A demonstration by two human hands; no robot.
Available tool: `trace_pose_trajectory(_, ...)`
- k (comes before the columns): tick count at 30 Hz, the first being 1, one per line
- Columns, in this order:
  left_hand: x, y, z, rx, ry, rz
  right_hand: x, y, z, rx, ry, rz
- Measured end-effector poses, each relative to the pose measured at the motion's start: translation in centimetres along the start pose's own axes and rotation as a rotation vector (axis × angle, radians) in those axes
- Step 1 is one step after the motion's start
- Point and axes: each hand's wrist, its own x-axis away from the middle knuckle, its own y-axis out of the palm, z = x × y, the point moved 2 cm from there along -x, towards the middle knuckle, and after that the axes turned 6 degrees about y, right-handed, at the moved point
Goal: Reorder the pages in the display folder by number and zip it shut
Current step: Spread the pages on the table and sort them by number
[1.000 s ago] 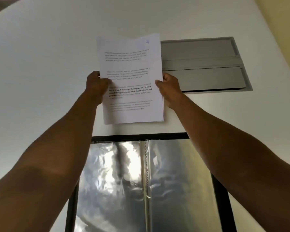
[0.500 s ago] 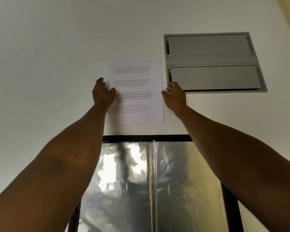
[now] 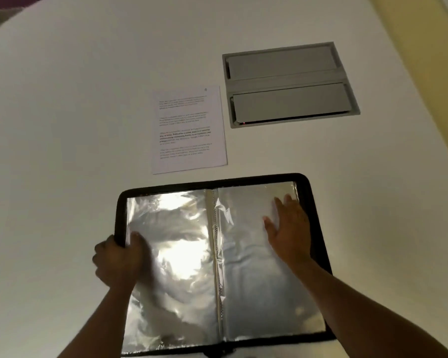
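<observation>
Folder [image 3: 219, 259] lies open on desk [image 3: 62, 125]. Left hand [image 3: 118, 259] pinches its left edge to steady it; right hand [image 3: 290, 233], grip spread, flattens right sleeve. Pages [image 3: 189, 130] parked just beyond folder, awaiting sorting.

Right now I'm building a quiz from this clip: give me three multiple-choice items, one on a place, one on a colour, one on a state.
1. Where do the pages lie?
A. inside a sleeve
B. on the table beyond the folder
C. in the right hand

2. What colour is the folder's border?
A. black
B. red
C. white

3. How is the display folder?
A. zipped shut
B. open flat
C. standing upright

Answers:
1 B, the sheets rest on the white table.
2 A, the rim is dark.
3 B, both sleeve sides show, left hand gripping the edge, right hand flat.
</observation>
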Motion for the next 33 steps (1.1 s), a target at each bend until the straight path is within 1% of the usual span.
trace_pose_trajectory(1, 0.5, -0.2, -0.2, 0.022, -0.052, -0.013, 1.0, 0.2, 0.5, 0.052, 0.007, -0.037)
trace_pose_trajectory(3, 0.8, -0.5, -0.1, 0.08, -0.103, -0.034, 2.3, 0.4, 1.5, 0.105, 0.031, -0.088)
trace_pose_trajectory(5, 0.9, -0.8, 0.4, 0.128, -0.064, -0.066, 2.7, 0.0, 2.8, 0.122, 0.061, -0.112)
trace_pose_trajectory(9, 2.6, 0.4, 2.0, 0.161, 0.114, -0.137, 2.3, -1.8, 6.4, 0.138, 0.107, -0.125)
trace_pose_trajectory(14, 7.4, 3.8, 5.3, 0.12, 0.146, -0.202, 0.4, -5.4, 13.8, 0.206, 0.129, -0.182)
trace_pose_trajectory(17, 10.1, 6.0, 7.6, 0.099, 0.179, -0.256, -0.6, -7.7, 18.4, 0.244, 0.157, -0.188)
trace_pose_trajectory(21, 14.0, 8.0, 12.3, 0.114, 0.219, -0.296, -2.4, -10.4, 23.6, 0.29, 0.278, -0.243)
trace_pose_trajectory(26, 17.4, 10.6, 16.5, 0.105, 0.255, -0.368, -4.0, -13.2, 27.7, 0.291, 0.412, -0.26)
trace_pose_trajectory(31, 19.4, 11.7, 19.4, 0.079, 0.273, -0.387, -5.8, -14.7, 30.3, 0.319, 0.441, -0.299)
trace_pose_trajectory(33, 20.1, 11.8, 20.3, 0.073, 0.282, -0.386, -6.2, -14.9, 31.0, 0.325, 0.451, -0.278)
